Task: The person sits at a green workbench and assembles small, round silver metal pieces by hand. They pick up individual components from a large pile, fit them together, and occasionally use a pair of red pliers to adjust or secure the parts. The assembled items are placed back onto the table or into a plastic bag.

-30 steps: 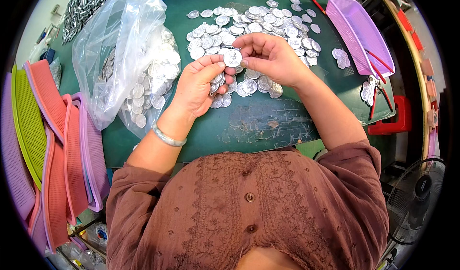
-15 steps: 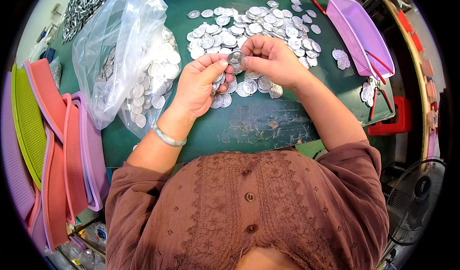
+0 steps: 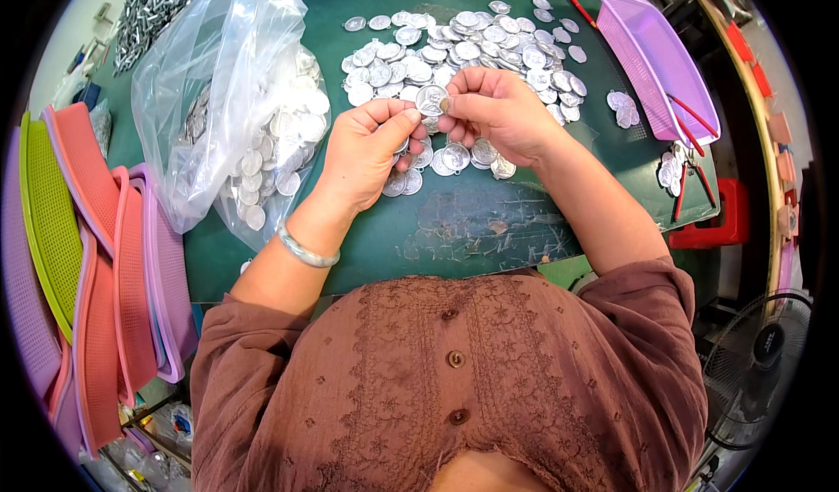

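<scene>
Between my two hands I hold up a round silver medallion (image 3: pixel 431 100), its embossed face turned toward me. My left hand (image 3: pixel 371 147), with a pale bangle (image 3: pixel 308 249) on the wrist, pinches its left edge; the curled lower fingers partly hide more medallions beneath. My right hand (image 3: pixel 498 112) grips the right edge between thumb and forefinger. Behind and under both hands spreads a heap of similar medallions (image 3: pixel 468 51) with small loops, lying on the green tabletop (image 3: pixel 367 247).
A clear plastic bag (image 3: pixel 218 99) of medallions stands left. A purple basket (image 3: pixel 651 64) and red-handled pliers (image 3: pixel 690 182) lie right. Stacked coloured baskets (image 3: pixel 105 282) fill the left side, and metal pieces (image 3: pixel 157 16) are piled at back left. A fan (image 3: pixel 760 365) stands lower right.
The medallion has turned from a darker tilt to show a bright face. My right fingers have shifted along its edge, the lower ones curling beneath.
</scene>
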Motion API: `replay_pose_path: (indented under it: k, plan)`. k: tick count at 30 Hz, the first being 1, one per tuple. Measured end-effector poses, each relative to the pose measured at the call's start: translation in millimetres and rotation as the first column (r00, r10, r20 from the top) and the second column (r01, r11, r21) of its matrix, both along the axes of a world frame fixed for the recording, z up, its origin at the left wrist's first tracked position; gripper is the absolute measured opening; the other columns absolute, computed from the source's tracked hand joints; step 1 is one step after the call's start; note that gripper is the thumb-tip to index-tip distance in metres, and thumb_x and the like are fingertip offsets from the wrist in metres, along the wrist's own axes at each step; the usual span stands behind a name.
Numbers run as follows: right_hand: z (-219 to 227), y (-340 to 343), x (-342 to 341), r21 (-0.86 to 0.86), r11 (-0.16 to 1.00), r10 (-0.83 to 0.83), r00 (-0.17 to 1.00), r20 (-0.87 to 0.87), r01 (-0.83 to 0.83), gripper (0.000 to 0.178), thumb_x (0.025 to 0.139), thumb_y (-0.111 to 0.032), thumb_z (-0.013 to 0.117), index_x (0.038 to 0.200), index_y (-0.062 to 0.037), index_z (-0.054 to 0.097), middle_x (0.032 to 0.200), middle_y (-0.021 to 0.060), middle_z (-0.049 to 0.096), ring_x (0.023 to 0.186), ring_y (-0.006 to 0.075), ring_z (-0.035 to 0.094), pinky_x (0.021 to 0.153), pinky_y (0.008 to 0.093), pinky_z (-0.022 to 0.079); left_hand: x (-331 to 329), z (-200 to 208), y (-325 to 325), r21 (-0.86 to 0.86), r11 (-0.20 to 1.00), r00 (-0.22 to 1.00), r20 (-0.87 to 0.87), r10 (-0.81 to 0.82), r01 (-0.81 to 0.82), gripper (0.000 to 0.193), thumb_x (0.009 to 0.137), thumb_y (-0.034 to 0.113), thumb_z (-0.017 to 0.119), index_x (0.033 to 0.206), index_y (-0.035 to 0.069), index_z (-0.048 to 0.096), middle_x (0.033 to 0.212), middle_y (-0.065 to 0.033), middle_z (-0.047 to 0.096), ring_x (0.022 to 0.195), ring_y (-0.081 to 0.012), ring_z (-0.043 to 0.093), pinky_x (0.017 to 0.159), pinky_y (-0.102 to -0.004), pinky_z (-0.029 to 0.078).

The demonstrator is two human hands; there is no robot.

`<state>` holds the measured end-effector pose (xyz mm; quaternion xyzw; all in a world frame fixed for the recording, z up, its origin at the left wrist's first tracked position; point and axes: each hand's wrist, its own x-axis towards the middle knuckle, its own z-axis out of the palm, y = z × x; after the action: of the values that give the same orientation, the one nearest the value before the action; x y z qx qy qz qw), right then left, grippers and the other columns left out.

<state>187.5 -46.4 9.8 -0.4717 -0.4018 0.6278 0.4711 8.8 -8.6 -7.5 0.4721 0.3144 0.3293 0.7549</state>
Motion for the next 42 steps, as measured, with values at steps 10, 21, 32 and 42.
replay_pose_path:
  k: [10,21,32,42]
  plan:
    - [1.3,-0.6,-0.7,-0.021,1.000,0.015,1.000,-0.007,-0.015,0.009,0.076,-0.008,0.057,0.078,-0.0005,0.052,0.067,0.0076,0.058,0.054,0.0102,0.053,0.047,0.0198,0.041,-0.2,0.7,-0.8,0.043,0.999,0.999,-0.032,0.015,-0.014,0.011,0.083,0.012,0.054,0.086,0.002,0.058,0.070,-0.0022,0.057,0.057,-0.0063,0.051,0.045,-0.0173,0.037]
    - [0.9,-0.5,0.3,-0.046,0.996,0.071,0.997,-0.004,-0.071,0.007,0.078,-0.008,0.056,0.075,-0.0034,0.051,0.065,0.0068,0.059,0.052,0.0099,0.053,0.046,0.0197,0.041,0.3,2.2,-1.1,0.021,1.000,0.999,-0.042,0.022,-0.022,0.009,0.083,0.011,0.053,0.087,0.004,0.056,0.069,-0.0012,0.056,0.057,-0.0068,0.050,0.044,-0.0176,0.036]
    - [2.6,-1.6,-0.3,0.036,0.995,0.085,0.989,0.121,-0.090,0.008,0.079,-0.009,0.056,0.078,-0.0020,0.052,0.067,0.0064,0.060,0.054,0.0084,0.053,0.048,0.0192,0.042,-0.4,3.7,-0.8,0.045,0.998,0.998,-0.057,0.037,-0.034,0.009,0.083,0.012,0.052,0.086,0.004,0.056,0.070,-0.0014,0.056,0.057,-0.0069,0.049,0.044,-0.0174,0.036]
    - [-3.1,-1.5,-3.2,0.666,0.699,-0.372,0.662,0.650,-0.261,0.009,0.073,-0.005,0.059,0.081,-0.0036,0.058,0.072,0.0085,0.058,0.063,0.0202,0.056,0.056,0.0295,0.044,-3.3,8.6,3.0,-0.179,0.982,0.989,0.139,-0.041,0.066,0.013,0.084,0.009,0.048,0.095,0.003,0.053,0.076,-0.0038,0.055,0.057,-0.0086,0.050,0.044,-0.0175,0.037]
